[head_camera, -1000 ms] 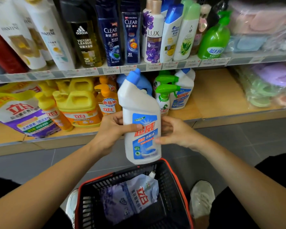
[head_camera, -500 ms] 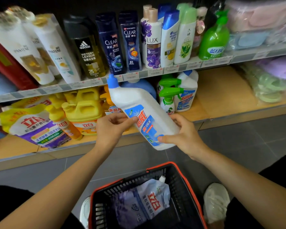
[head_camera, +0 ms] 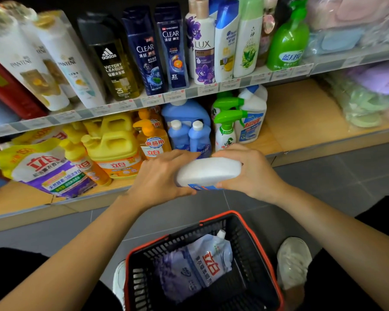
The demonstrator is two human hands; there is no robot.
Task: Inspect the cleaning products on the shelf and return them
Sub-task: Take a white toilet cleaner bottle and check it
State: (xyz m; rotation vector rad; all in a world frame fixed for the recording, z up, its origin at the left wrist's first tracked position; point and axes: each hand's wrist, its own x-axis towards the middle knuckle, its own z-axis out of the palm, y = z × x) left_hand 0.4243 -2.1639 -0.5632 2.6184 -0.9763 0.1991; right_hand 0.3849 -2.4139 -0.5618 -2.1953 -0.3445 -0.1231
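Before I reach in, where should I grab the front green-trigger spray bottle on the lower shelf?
Take the spray bottle by its narrow neck under the green trigger, coming from the front: blue bottles crowd its left, the white cleaner bottle its right, a second sprayer stands behind.

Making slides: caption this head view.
Left hand and right hand hold a white bottle before the shelf; basket below.
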